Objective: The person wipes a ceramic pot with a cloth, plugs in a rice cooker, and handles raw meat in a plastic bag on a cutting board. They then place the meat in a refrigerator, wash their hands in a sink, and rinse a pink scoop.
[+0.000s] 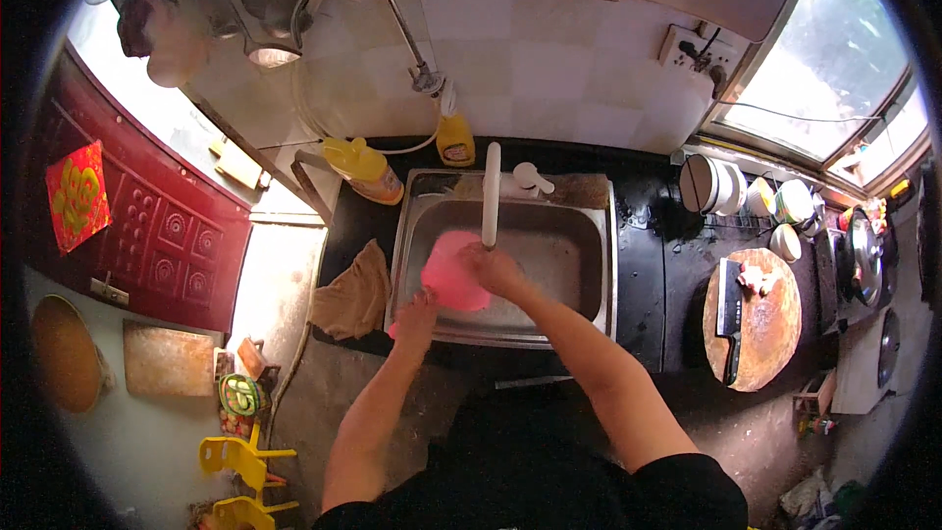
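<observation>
A pink plastic scoop [449,272] is over the left half of the stainless steel sink [563,272]. My left hand [416,320] grips it at its near left side, and a bit of pink shows beyond that hand. At the scoop's right side is my right hand [494,271], just below the spout of the white faucet [491,191]. Blur hides its fingers, so I cannot tell whether they hold the rim or rub the inside. The faucet's lever [533,178] stands right of the spout.
Left of the sink lie a brown cloth [355,294] and a yellow jug [364,171]. A yellow spray bottle [455,138] stands behind. At right, a cleaver [729,309] and meat pieces [756,278] rest on a round chopping board [769,331], near a rack of bowls [706,182].
</observation>
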`<control>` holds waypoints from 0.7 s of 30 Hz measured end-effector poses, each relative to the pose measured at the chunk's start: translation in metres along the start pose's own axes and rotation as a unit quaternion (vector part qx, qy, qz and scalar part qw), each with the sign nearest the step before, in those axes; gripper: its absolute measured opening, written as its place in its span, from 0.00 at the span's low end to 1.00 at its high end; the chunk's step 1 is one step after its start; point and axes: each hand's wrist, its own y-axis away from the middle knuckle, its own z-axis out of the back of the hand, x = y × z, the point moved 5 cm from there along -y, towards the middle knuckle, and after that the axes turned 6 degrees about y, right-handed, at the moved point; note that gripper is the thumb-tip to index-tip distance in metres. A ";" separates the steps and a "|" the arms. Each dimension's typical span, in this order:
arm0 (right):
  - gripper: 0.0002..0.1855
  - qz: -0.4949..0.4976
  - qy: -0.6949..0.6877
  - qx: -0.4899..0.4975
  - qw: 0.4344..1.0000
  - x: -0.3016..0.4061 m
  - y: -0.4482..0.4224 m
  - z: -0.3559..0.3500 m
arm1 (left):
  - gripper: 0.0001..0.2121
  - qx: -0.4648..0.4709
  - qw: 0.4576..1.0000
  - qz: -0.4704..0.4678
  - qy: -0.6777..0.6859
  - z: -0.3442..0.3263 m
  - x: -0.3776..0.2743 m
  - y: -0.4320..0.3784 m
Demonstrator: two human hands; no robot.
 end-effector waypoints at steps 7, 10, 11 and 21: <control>0.13 -0.171 -0.244 0.064 0.952 -0.014 0.014 0.026 | 0.15 0.047 0.971 0.052 0.227 -0.008 0.016 0.019; 0.11 -0.129 -0.039 0.003 0.991 -0.002 0.028 0.067 | 0.13 0.172 0.833 0.154 0.503 0.010 -0.009 0.010; 0.11 -0.178 -0.104 -0.032 0.978 -0.006 0.038 0.075 | 0.13 0.227 0.725 0.198 0.620 0.012 -0.023 0.008; 0.13 -0.264 -0.187 -0.081 0.943 -0.045 0.117 0.074 | 0.17 0.361 0.368 0.262 0.816 0.030 -0.063 -0.004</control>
